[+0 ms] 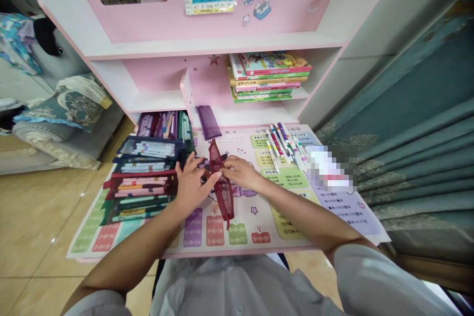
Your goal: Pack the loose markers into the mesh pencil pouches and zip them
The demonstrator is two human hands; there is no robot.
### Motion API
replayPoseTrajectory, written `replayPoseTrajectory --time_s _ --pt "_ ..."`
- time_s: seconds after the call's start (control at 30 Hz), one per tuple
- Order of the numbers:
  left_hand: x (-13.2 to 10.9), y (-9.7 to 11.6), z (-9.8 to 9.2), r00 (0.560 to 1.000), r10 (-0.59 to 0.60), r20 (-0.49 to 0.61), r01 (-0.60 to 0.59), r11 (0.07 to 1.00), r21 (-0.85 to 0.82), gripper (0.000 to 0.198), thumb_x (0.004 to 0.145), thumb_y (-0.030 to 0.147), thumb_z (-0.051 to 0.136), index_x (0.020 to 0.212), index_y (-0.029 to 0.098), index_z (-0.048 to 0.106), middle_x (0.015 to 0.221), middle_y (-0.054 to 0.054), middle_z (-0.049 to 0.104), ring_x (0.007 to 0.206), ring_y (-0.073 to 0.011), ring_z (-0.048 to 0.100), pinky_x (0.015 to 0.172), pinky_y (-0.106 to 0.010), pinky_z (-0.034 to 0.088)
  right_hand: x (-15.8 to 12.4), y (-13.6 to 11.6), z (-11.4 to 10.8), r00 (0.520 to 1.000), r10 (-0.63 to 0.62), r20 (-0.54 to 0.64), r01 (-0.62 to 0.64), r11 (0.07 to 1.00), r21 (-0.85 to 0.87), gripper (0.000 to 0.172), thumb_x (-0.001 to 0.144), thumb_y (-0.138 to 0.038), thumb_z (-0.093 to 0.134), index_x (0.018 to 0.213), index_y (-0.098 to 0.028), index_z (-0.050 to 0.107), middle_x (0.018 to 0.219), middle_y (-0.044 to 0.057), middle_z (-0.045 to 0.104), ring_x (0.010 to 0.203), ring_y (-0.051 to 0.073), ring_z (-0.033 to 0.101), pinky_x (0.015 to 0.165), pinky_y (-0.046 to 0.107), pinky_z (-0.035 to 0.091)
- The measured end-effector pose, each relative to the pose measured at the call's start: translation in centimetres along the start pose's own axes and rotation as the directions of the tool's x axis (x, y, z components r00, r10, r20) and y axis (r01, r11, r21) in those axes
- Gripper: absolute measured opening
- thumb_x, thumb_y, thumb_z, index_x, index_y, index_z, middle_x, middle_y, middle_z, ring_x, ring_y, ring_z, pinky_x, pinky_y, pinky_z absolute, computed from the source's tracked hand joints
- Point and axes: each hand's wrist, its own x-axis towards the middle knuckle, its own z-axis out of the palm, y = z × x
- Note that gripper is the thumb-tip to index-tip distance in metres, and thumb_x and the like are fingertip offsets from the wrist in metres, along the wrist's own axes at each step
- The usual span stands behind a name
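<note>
head view, looking down at a pink and white shelf unit [222,44] standing at the back of a bench [185,253]. a printed number mat [289,177] covers most of the bench top. a teal curtain [418,148] hangs to the right and a sofa [55,123] stands to the left. on the left part of the mat lies an overlapping pile of filled pen pouches [144,182]. a stack of books [268,76] lies flat in the right compartment of the lower shelf. loose markers [285,145] lie side by side on the mat, right of centre. the dark red pouch [224,192], long and see-through, is at the middle of the mat, running away from the person. the left hand [190,185] grips its left side with fingers closed on it. the right hand [240,172] pinches its right side near the far end, fingers clenched on the material. whether the pouch rests on the mat cannot be told. a purple pouch [208,122] lies just behind it, at the foot of the shelf unit.
</note>
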Motion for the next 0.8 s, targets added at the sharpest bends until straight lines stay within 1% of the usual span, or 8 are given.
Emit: replayPoseTrajectory --time_s 0.27,0.4,0.47,0.53,0.6,0.67,0.73,0.8 --pt "0.3 -0.3 0.3 1.0 0.023 0.011 -0.024 0.999 0.037 0.032 0.087 0.03 0.056 0.057 0.02 0.057 0.122 -0.009 0.068 0.134 -0.0365 0.046 0.104 -0.077 0.022 0.2 0.6 0.3 0.999 0.0 0.047 0.003 0.998 -0.059 0.032 0.08 -0.027 0.058 0.053 -0.02 0.043 0.075 0.001 0.055 0.079 0.016 0.055 0.074 0.029 0.039" --pt "0.4 -0.3 0.3 0.999 0.043 0.016 -0.043 0.997 0.06 0.035 0.091 0.031 0.051 0.059 0.019 0.059 0.122 -0.009 0.068 0.135 -0.0354 0.046 0.104 -0.076 0.023 0.7 1.1 -0.7 0.999 -0.032 0.041 0.033 0.999 -0.019 0.033 0.084 -0.041 0.059 0.058 -0.02 0.054 0.08 0.003 0.06 0.081 0.017 0.058 0.077 0.03 0.042" --pt "0.4 -0.3 0.4 0.999 0.049 0.019 -0.05 0.997 0.064 0.037 0.092 0.032 0.05 0.06 0.019 0.061 0.122 -0.009 0.068 0.135 -0.0357 0.046 0.105 -0.076 0.022 1.0 1.4 -1.9 1.0 -0.02 0.008 0.02 0.999 -0.046 0.034 0.086 -0.046 0.056 0.065 -0.02 0.062 0.086 0.005 0.064 0.084 0.018 0.06 0.079 0.031 0.044" --pt "0.3 -0.3 0.5 0.999 0.048 0.01 -0.049 0.997 0.061 0.038 0.092 0.032 0.051 0.058 0.019 0.061 0.122 -0.008 0.068 0.134 -0.0359 0.047 0.106 -0.076 0.021 1.3 2.2 -3.6 0.99 0.069 -0.123 -0.091 0.979 -0.185 0.032 0.089 -0.042 0.053 0.073 -0.019 0.068 0.094 0.007 0.066 0.088 0.019 0.06 0.08 0.032 0.045" --pt "0.2 -0.3 0.7 0.999 0.05 -0.01 -0.05 0.997 0.054 0.038 0.092 0.031 0.053 0.057 0.019 0.061 0.12 -0.008 0.069 0.132 -0.0358 0.049 0.106 -0.076 0.021 1.2 3.5 -5.2 0.927 0.181 -0.327 -0.308 0.867 -0.391 0.028 0.089 -0.034 0.051 0.084 -0.017 0.071 0.105 0.011 0.065 0.094 0.022 0.06 0.083 0.036 0.045" --pt "0.0 -0.4 1.0 0.997 0.061 -0.037 -0.059 0.997 0.049 0.037 0.091 0.03 0.055 0.057 0.019 0.061 0.119 -0.007 0.07 0.131 -0.0352 0.05 0.106 -0.075 0.021 0.9 5.0 -6.5 0.85 0.266 -0.455 -0.502 0.673 -0.544 0.029 0.087 -0.029 0.049 0.095 -0.014 0.072 0.113 0.016 0.063 0.103 0.028 0.058 0.087 0.043 0.044" --pt "-0.1 -0.5 1.3 0.995 0.078 -0.057 -0.075 0.996 0.045 0.036 0.091 0.03 0.055 0.057 0.019 0.061 0.119 -0.005 0.07 0.131 -0.0346 0.05 0.107 -0.074 0.021 0.5 6.6 -7.1 0.798 0.352 -0.489 -0.601 0.52 -0.607 0.036 0.087 -0.031 0.049 0.107 -0.01 0.07 0.12 0.021 0.059 0.111 0.034 0.054 0.091 0.048 0.042" --pt "-0.3 -0.5 1.6 0.993 0.088 -0.072 -0.086 0.996 0.037 0.036 0.091 0.03 0.056 0.057 0.019 0.061 0.119 -0.005 0.07 0.131 -0.0342 0.05 0.108 -0.073 0.02 0.1 7.8 -7.1 0.764 0.434 -0.478 -0.644 0.453 -0.617 0.044 0.088 -0.036 0.048 0.116 -0.008 0.067 0.126 0.023 0.055 0.117 0.035 0.051 0.094 0.05 0.04"
